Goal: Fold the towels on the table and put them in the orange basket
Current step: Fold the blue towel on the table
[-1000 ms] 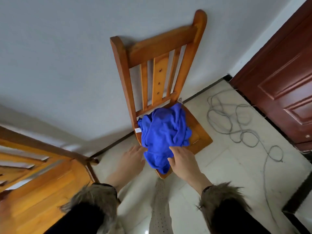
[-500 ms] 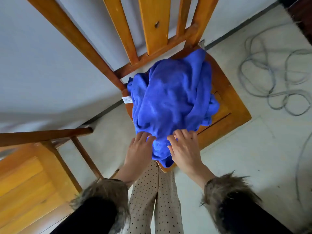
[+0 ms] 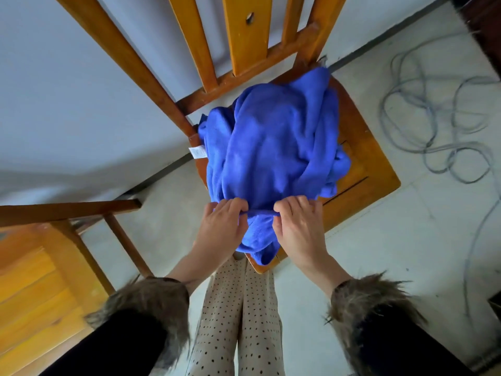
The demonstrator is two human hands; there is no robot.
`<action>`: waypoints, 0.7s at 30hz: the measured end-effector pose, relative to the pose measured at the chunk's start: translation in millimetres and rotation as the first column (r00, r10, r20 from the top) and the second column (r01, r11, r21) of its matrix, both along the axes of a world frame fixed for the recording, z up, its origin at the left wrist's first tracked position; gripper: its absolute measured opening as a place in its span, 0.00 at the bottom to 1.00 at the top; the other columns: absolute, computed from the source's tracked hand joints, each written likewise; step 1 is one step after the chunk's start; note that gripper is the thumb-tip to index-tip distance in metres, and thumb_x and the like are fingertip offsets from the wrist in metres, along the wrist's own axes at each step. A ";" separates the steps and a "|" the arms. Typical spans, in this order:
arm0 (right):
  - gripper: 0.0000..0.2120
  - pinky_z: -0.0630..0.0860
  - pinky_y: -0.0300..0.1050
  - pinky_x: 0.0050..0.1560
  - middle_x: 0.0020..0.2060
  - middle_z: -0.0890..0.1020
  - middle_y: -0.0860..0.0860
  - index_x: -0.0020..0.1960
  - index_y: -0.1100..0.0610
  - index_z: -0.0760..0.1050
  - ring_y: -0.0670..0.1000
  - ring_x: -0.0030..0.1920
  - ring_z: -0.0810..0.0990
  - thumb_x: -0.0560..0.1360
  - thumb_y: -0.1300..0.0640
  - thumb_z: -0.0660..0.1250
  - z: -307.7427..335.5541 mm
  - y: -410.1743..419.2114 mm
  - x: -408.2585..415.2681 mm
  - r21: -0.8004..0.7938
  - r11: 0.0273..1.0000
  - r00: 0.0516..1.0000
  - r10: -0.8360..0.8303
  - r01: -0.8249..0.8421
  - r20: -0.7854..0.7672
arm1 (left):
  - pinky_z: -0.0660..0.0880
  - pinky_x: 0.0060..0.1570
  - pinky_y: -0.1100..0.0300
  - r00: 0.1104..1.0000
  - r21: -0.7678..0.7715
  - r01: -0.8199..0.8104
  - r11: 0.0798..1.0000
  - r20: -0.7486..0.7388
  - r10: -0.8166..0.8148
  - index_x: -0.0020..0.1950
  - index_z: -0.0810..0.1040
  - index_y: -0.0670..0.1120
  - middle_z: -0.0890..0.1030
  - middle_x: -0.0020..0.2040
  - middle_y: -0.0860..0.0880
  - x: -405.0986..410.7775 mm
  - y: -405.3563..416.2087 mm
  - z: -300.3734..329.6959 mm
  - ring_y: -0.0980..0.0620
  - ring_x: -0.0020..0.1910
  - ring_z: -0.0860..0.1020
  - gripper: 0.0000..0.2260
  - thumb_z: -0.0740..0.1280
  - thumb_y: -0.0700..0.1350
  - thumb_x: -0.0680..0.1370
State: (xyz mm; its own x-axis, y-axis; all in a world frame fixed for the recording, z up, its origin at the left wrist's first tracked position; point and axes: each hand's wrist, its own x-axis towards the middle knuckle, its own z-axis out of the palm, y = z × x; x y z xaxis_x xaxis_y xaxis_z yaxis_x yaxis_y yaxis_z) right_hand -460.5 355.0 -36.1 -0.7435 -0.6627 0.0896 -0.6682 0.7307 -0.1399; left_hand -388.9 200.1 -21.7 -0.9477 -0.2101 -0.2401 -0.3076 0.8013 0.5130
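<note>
One blue towel (image 3: 273, 147), crumpled on chair seat (image 3: 379, 183): soft, light, limp. I note left hand (image 3: 222, 229) and right hand (image 3: 298, 229) fingers pinching its near hem; corners suit best.

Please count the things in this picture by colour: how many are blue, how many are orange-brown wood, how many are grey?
Blue: 1, the towel, gripped by the left hand and right hand.
Orange-brown wood: 2, the chair and the table.
Grey: 1, the cable.
Total: 4.
</note>
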 end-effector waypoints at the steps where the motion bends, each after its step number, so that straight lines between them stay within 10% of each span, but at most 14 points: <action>1: 0.02 0.68 0.48 0.38 0.30 0.74 0.49 0.40 0.56 0.73 0.54 0.34 0.74 0.67 0.61 0.64 10.3 0.5 -2.7 -0.025 1.000 1.000 -0.019 0.020 0.012 | 0.62 0.46 0.62 1.000 0.049 -0.009 0.999 0.002 0.009 0.45 0.75 0.45 0.79 0.39 0.51 -1.7 -1.2 13.1 0.48 0.36 0.77 0.12 0.53 0.47 0.74; 13: 0.08 0.67 0.48 0.40 0.35 0.76 0.53 0.44 0.58 0.75 0.56 0.36 0.77 0.75 0.58 0.57 241.3 -14.2 -90.8 -0.249 0.968 0.950 -0.098 0.022 -0.295 | 0.74 0.26 0.58 0.939 -0.071 0.100 0.993 -0.323 -0.117 0.46 0.75 0.40 0.76 0.41 0.42 -78.1 -41.4 234.3 0.43 0.30 0.77 0.12 0.56 0.44 0.72; 21: 0.05 0.68 0.49 0.39 0.34 0.76 0.53 0.42 0.58 0.76 0.57 0.34 0.77 0.73 0.63 0.61 416.5 -29.0 -125.2 -0.402 0.915 0.865 -0.182 -0.024 -0.467 | 0.72 0.41 0.59 0.767 -0.054 0.014 0.998 -0.640 -0.045 0.45 0.81 0.40 0.79 0.41 0.44 -104.6 -64.5 424.6 0.52 0.40 0.74 0.09 0.62 0.42 0.74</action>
